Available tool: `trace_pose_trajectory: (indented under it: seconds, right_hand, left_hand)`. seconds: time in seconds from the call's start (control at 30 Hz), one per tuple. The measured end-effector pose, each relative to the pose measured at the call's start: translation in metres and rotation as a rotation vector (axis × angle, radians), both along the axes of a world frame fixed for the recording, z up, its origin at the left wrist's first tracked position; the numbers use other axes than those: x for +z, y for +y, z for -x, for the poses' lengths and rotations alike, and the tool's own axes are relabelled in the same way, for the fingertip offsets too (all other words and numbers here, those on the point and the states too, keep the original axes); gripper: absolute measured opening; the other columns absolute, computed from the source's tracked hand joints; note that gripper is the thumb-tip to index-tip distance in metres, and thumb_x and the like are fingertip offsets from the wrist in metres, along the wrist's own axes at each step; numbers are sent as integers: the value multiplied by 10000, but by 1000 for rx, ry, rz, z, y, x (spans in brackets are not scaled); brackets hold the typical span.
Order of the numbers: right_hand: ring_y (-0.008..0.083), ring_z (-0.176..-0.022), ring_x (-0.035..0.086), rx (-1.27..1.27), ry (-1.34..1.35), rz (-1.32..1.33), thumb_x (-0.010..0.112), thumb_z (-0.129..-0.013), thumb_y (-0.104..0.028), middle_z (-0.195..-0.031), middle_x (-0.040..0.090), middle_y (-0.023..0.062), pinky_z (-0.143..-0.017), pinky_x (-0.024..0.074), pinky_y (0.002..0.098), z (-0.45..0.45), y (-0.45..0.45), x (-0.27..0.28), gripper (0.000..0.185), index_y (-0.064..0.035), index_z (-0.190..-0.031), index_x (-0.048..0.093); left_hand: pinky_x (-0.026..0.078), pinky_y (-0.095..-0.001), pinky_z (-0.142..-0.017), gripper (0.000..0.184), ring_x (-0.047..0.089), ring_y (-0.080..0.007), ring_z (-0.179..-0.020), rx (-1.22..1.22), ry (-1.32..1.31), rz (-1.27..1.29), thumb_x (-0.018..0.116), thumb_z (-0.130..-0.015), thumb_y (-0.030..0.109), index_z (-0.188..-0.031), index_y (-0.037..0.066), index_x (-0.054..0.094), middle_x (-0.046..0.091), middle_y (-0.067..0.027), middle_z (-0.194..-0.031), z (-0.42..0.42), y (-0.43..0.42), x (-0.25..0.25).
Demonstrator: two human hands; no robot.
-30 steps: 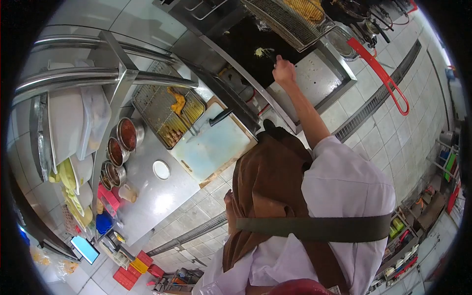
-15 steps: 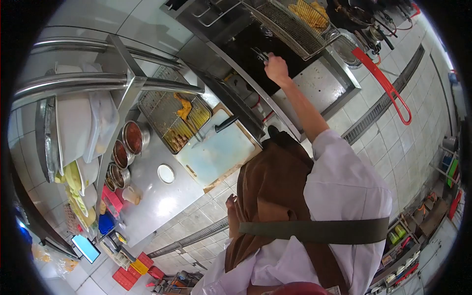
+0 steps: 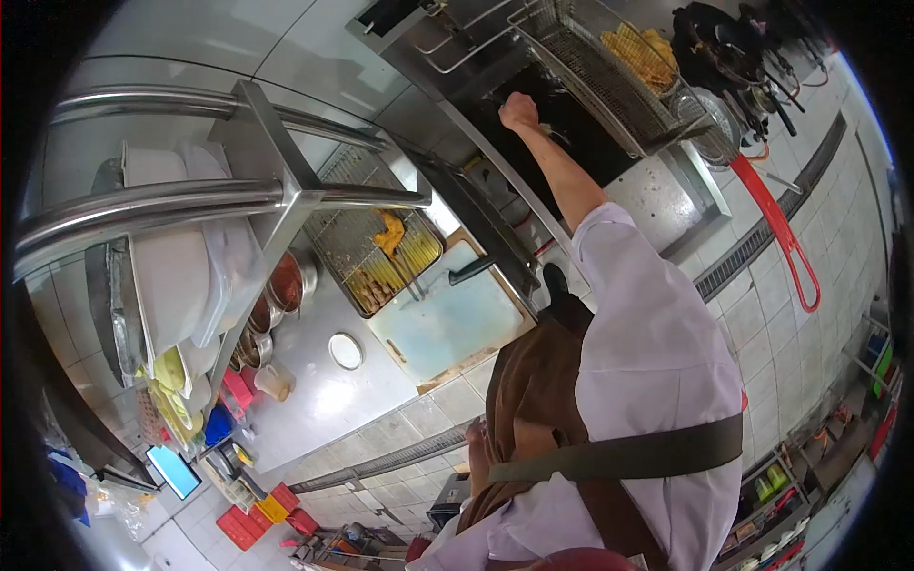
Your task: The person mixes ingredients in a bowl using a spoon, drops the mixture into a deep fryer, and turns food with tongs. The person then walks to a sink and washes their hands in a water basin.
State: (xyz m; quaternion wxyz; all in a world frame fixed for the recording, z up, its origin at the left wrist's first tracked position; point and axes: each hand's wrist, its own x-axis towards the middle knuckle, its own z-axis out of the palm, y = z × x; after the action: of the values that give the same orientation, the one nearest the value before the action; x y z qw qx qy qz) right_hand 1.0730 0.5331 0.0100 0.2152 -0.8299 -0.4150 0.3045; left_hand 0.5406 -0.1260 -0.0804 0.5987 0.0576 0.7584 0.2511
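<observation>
My right hand [image 3: 519,111] reaches over the dark oil of the fryer [image 3: 600,143], its fingers curled closed around a metal utensil that is mostly hidden by the hand. Just right of it, a wire basket [image 3: 595,81] sits over the fryer, and golden fried food [image 3: 643,57] lies beyond. My left hand [image 3: 477,440] hangs low beside the brown apron [image 3: 538,390]; its fingers are too small and blurred to make out. On the left counter, a wire-rack tray [image 3: 357,205] holds a fried piece [image 3: 388,231] with tongs beside it.
A cutting board [image 3: 447,324] with a black-handled knife [image 3: 471,270] lies near the counter's edge. Metal pots [image 3: 288,283] and a white lid [image 3: 346,351] stand left of it. A steel shelf [image 3: 257,143] overhangs the counter. A long red handle [image 3: 776,224] juts out right of the fryer.
My right hand has moved farther over the oil and towards the fryer's left side. The utensil it held shows less. The surroundings have shifted rightward and downward in view.
</observation>
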Motion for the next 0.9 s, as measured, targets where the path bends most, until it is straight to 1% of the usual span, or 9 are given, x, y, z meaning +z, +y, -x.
trace_pose_trajectory:
  seconds: [0.03, 0.07, 0.2, 0.3, 0.5, 0.73, 0.8, 0.87, 0.9]
  right_hand:
    - [396, -1076, 651, 2, -3, 0, 672, -866, -251, -1103, 678, 262, -938, 540, 462, 0, 5, -5, 332, 32, -1036, 699]
    - [395, -1074, 652, 4, -8, -2, 674, -859, -249, -1103, 678, 264, -940, 539, 459, -1, 9, -11, 335, 30, -1043, 698]
    - [408, -1037, 667, -67, -10, -9, 657, -848, -156, -1071, 681, 283, -883, 568, 474, -1, 14, -21, 255, 32, -1007, 720]
    - [422, -981, 666, -20, -176, -114, 673, -827, -205, -977, 692, 263, -885, 546, 487, -5, 0, -31, 292, 25, -1006, 669]
    - [457, -828, 661, 75, -247, -346, 646, -845, -117, -808, 669, 260, -761, 533, 548, -9, -92, 40, 160, -4, -948, 597]
    - [457, -781, 647, 68, -269, -531, 657, -849, -81, -730, 644, 231, -687, 514, 540, -3, -182, 109, 136, -29, -925, 556]
    - [456, -795, 651, 61, -267, -550, 649, -867, -93, -731, 645, 240, -698, 512, 538, -6, -197, 120, 145, -33, -983, 585]
    - [455, -801, 654, 50, -294, -471, 646, -874, -99, -741, 648, 249, -703, 511, 539, -10, -206, 129, 165, -32, -1017, 599]
    - [454, -796, 655, 46, -326, -456, 644, -880, -107, -749, 651, 252, -702, 509, 537, -15, -208, 116, 182, -28, -1041, 611]
  left_hand:
    - [540, -416, -897, 466, 641, -287, -1021, -26, 15, 37, 597, -901, 150, -1352, 41, 553, 632, -149, -1166, 1, -4, -2]
    - [544, -409, -891, 464, 644, -289, -1013, 42, 126, 279, 598, -899, 150, -1349, 43, 556, 636, -149, -1157, -1, -4, -8]
    - [562, -404, -824, 432, 653, -288, -978, 199, 22, 84, 592, -903, 161, -1314, 27, 574, 647, -145, -1108, -7, -14, 6]
    - [561, -401, -795, 425, 655, -286, -971, 190, 28, 66, 576, -915, 175, -1317, 38, 574, 635, -143, -1152, -7, -10, 2]
    - [533, -391, -773, 471, 625, -262, -1068, 102, 13, 317, 547, -949, 227, -1404, 113, 514, 586, -98, -1288, 13, 5, -26]
    - [504, -541, -907, 438, 609, -311, -1098, 226, -142, 129, 507, -970, 255, -1391, 136, 516, 599, -126, -1240, 16, 31, -58]
    - [493, -535, -906, 439, 623, -312, -1083, 50, -220, 113, 526, -961, 261, -1384, 144, 523, 610, -124, -1212, 32, 35, -68]
    - [467, -546, -913, 434, 638, -304, -1072, 11, 8, 211, 521, -961, 265, -1377, 142, 530, 609, -113, -1230, 19, 48, -62]
    - [456, -550, -914, 434, 639, -297, -1075, -61, -39, 156, 520, -960, 272, -1375, 146, 532, 606, -108, -1251, 24, 49, -68]
